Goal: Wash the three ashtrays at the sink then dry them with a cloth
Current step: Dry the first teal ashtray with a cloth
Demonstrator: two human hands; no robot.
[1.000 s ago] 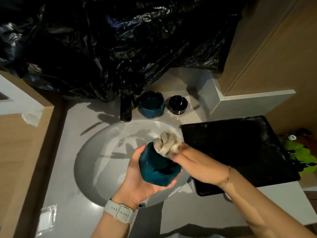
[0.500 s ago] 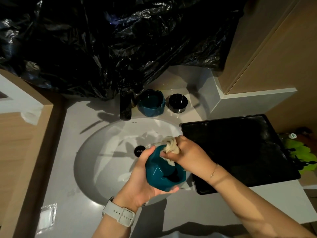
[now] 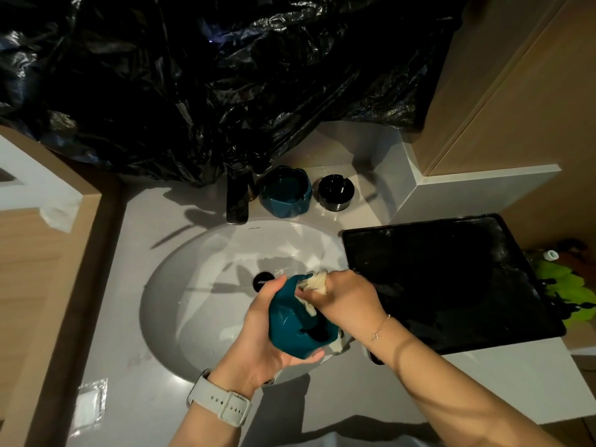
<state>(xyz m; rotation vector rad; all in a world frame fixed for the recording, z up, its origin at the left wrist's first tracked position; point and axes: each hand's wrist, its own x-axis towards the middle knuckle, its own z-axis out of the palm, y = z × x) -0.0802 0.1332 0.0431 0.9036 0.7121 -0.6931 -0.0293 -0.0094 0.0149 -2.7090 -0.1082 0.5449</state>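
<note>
1. Now R hand (image 3: pixel 350 301) fingers pinch the cloth (image 3: pixel 317 283), rubbing inside the teal ashtray (image 3: pixel 295 324).
2. L hand (image 3: pixel 267 343) fingers wrap the ashtray over the sink (image 3: pixel 200 285).
3. Step looks like drying/wiping; next: set it on the tabletop (image 3: pixel 354 217), take another.

Vs 1 s ago, right hand (image 3: pixel 346 300) now pushes the cloth (image 3: pixel 314 285) down from the rim into the teal ashtray (image 3: pixel 293 324), which left hand (image 3: pixel 264 333) tips further w/ its opening toward the right.
</note>
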